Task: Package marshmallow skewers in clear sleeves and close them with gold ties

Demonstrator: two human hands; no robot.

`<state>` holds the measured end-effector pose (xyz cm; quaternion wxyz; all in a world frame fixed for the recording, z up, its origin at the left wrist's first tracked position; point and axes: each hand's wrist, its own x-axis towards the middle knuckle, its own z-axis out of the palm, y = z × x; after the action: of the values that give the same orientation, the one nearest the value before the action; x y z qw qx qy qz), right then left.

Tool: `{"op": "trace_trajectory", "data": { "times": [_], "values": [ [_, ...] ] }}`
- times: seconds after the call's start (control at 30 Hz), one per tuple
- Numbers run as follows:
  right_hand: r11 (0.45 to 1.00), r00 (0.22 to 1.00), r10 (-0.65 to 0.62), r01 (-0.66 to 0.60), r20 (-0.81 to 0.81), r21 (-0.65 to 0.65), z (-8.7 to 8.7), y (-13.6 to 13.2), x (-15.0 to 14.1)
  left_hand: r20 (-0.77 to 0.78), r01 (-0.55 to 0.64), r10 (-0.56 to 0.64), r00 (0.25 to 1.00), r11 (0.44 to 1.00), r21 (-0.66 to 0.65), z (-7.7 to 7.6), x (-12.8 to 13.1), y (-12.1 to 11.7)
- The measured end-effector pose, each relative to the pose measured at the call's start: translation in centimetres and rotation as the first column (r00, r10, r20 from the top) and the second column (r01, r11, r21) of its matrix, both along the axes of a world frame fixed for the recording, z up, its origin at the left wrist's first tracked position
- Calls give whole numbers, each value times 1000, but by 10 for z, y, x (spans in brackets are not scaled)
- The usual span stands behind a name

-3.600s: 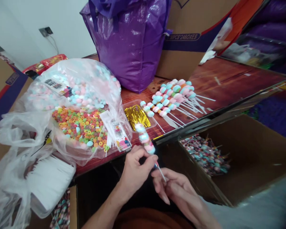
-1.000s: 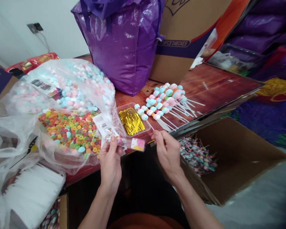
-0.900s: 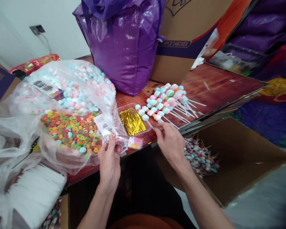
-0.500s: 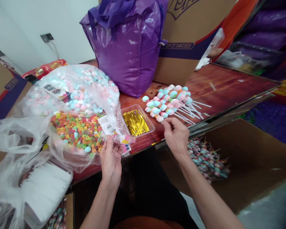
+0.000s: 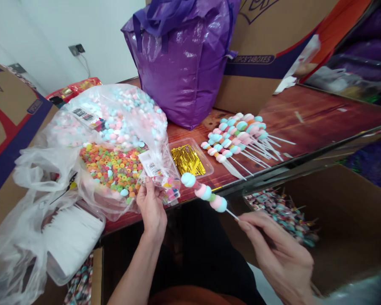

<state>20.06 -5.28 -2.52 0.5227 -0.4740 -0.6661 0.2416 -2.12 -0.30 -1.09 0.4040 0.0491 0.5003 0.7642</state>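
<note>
My right hand (image 5: 277, 250) pinches the bare white stick of a marshmallow skewer (image 5: 200, 190), raised in front of the table edge. Pale blue and pink marshmallows with a green ring candy sit along it, tilted up to the left. My left hand (image 5: 153, 212) has thumb and fingers closed on a clear printed plastic bag (image 5: 169, 182) beside the candy. Just beyond lies a clear tray (image 5: 206, 169) of gold twist ties (image 5: 187, 160). More marshmallow skewers (image 5: 238, 135) lie piled on the table to the right, sticks pointing toward me.
Large clear bags hold marshmallows (image 5: 117, 127) and ring candies (image 5: 111, 169) at left. A tub of white sticks (image 5: 71, 241) stands below them. A purple bag (image 5: 180, 72) and a cardboard box (image 5: 247, 91) stand behind. Wrapped skewers (image 5: 282, 216) fill part of a box at lower right.
My right hand has drawn one skewer off the pile, down and toward me. My left hand stays at the printed bag. The view has shifted slightly left.
</note>
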Motion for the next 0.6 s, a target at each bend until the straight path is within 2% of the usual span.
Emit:
{"op": "trace_trajectory", "data": {
  "times": [0.2, 0.4, 0.6],
  "values": [
    [992, 987, 104, -112, 125, 61, 7, 3, 12, -104, 4, -1, 995, 999, 36, -4, -2, -3],
    [979, 971, 192, -200, 144, 43, 8, 7, 21, -368, 18, 11, 930, 997, 75, -6, -10, -7],
    [974, 964, 225, -226, 142, -11, 8, 6, 7, -485, 62, -17, 875, 995, 77, -9, -7, -11]
  ]
}}
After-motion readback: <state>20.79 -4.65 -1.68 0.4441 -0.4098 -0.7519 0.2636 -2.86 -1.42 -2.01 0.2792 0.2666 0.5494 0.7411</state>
